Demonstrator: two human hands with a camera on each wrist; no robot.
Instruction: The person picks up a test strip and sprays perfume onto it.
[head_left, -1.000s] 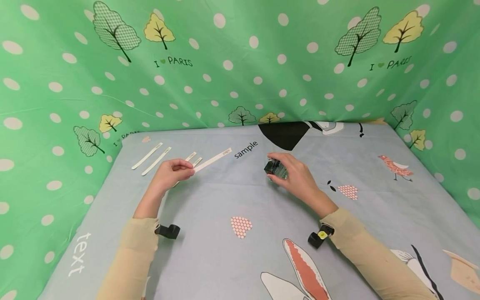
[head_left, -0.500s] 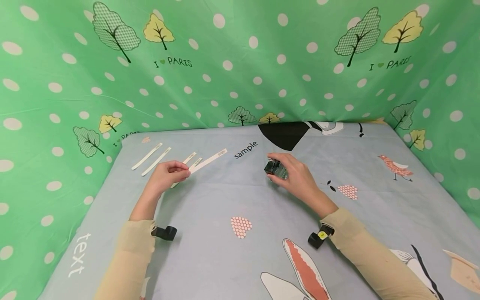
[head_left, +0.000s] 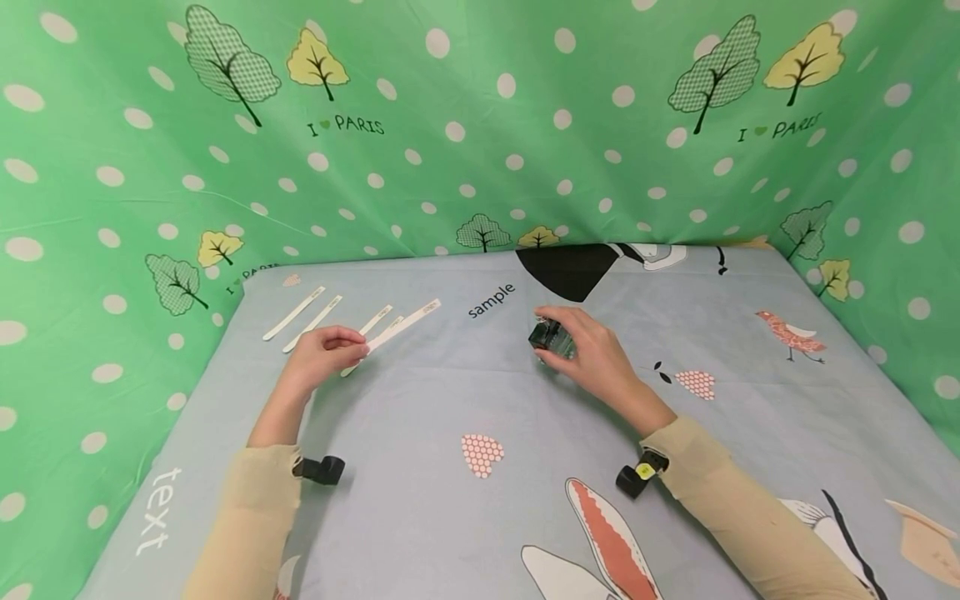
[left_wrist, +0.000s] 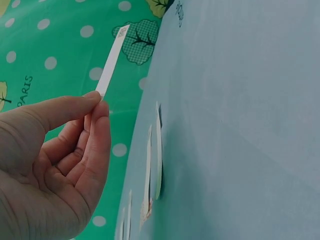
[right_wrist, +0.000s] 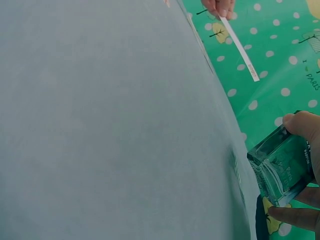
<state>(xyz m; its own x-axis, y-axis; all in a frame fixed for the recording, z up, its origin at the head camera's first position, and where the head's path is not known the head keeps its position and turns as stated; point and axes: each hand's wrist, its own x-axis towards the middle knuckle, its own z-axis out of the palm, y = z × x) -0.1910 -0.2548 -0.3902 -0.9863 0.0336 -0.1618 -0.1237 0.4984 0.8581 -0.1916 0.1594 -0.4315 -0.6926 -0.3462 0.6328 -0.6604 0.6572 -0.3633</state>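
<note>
While your left hand (head_left: 322, 358) is pinching one white strip (left_wrist: 113, 61) between thumb and fingertips, your right hand (head_left: 600, 354) is gripping one green-tinted glass bottle (right_wrist: 282, 167), thumb on one side, fingers on the other. Printed at its far end, the held strip is slanting away to the right, raised above the cloth-covered counter (head_left: 420, 483). Four similar strips are lying flat: a far-left pair (head_left: 294, 313), side by side, and a second pair (head_left: 378, 317), partly hidden behind the held one. Well right of all strips, the bottle is tilting in your grasp; you cannot be telling whether it is touching the cloth. Behind, a green dotted curtain (head_left: 420, 175) is hanging.
</note>
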